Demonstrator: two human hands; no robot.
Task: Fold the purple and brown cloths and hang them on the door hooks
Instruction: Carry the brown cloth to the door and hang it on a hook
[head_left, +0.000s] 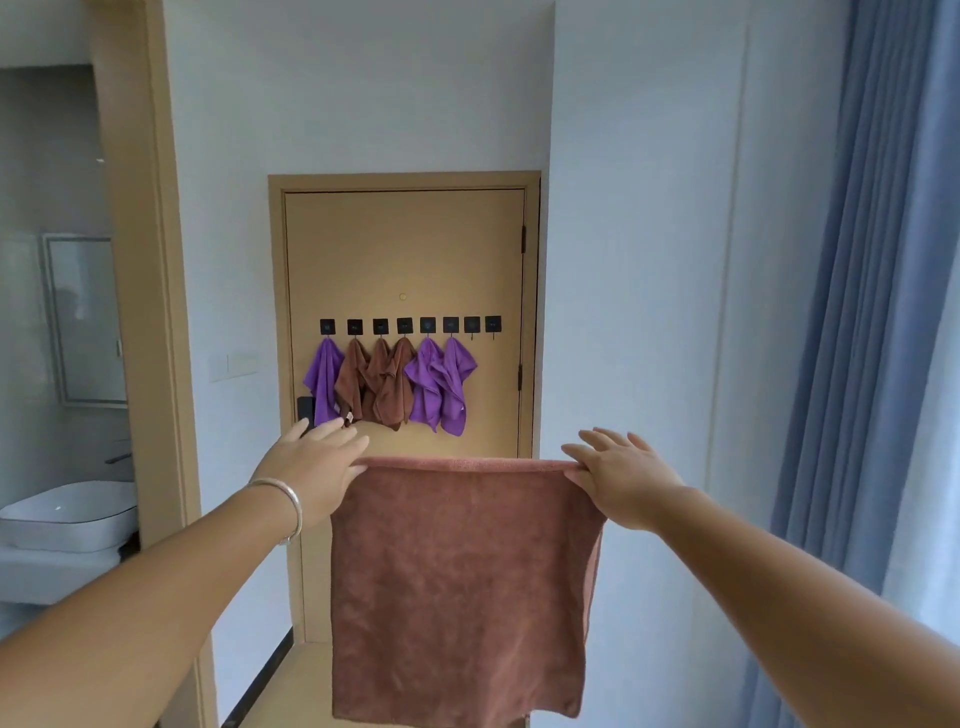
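Head view, looking forward and down past two outstretched arms toward a tan door (405, 249). Both hands hold one brown cloth (462, 587) spread flat in front of the person: the left hand (311, 470) pinches its upper left corner, the right hand (621, 475) pinches its upper right corner, the other fingers of each hand stretched forward over the top edge. The hands are well apart, so the top hem runs taut and level between them, and the cloth hangs down as a smooth sheet. A silver bangle (288, 506) sits on the left wrist.

On the door a row of eight black square hooks (410, 326) runs level. The six on the left carry cloths: a purple cloth (323, 387) on the first, brown cloths (379, 384) bunched on the next three, purple cloths (441, 387) on the fifth and sixth. The two hooks at the right end are bare.

Left of the doorway a white washbasin (67, 517) shows in a side room. Blue curtains (872, 312) hang along the right.
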